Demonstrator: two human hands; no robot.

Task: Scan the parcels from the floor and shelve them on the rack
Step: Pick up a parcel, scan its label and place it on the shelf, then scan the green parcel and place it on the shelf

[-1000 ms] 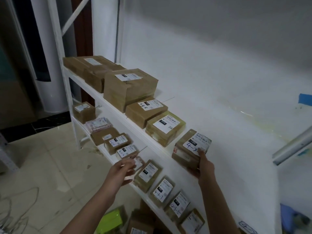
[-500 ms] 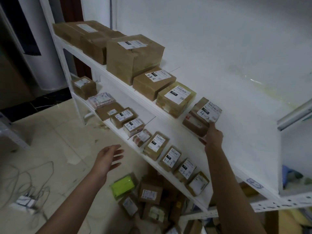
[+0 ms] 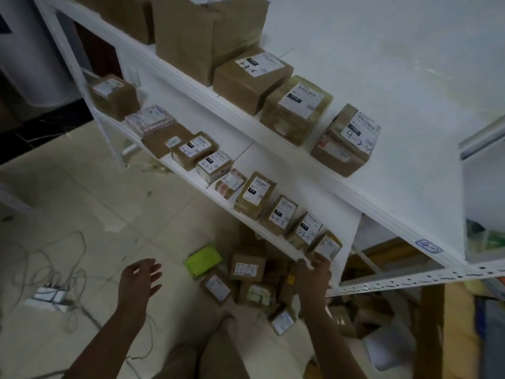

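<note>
White metal rack (image 3: 410,280), two shelves in view.

Upper shelf (image 3: 410,187): five brown parcels in a row along the front. At the far end are two big boxes (image 3: 207,31), cut by the top of the frame. Then come three smaller ones. The nearest box (image 3: 345,140) has "4-3-" handwritten on its label. It sits flat, apart from its neighbour.

Lower shelf (image 3: 273,165): ten parcels in a line along the front edge. Most are small brown boxes with white labels. One pale flat packet (image 3: 149,121) lies second from the far end. The last small parcel (image 3: 326,244) sits at the near end.

Floor (image 3: 82,201), under and in front of the rack: a loose heap of parcels (image 3: 247,268). At least six can be made out, one of them a green packet (image 3: 203,259). The rest is dim and blurred, so no sure count.

Left hand (image 3: 139,277): fingers spread, holding nothing, over the tiles left of the heap.

Right hand (image 3: 314,274): raised to the front lip of the lower shelf, just below the last small parcel. It is seen from the back, so I cannot tell whether it grips anything.

Around:
- A tangle of grey cables (image 3: 54,255) and a power strip (image 3: 49,295) on the floor at left.
- A handwritten tag (image 3: 427,246) on the upper shelf's front lip.
- The person's knee (image 3: 218,351), low between the arms.
</note>
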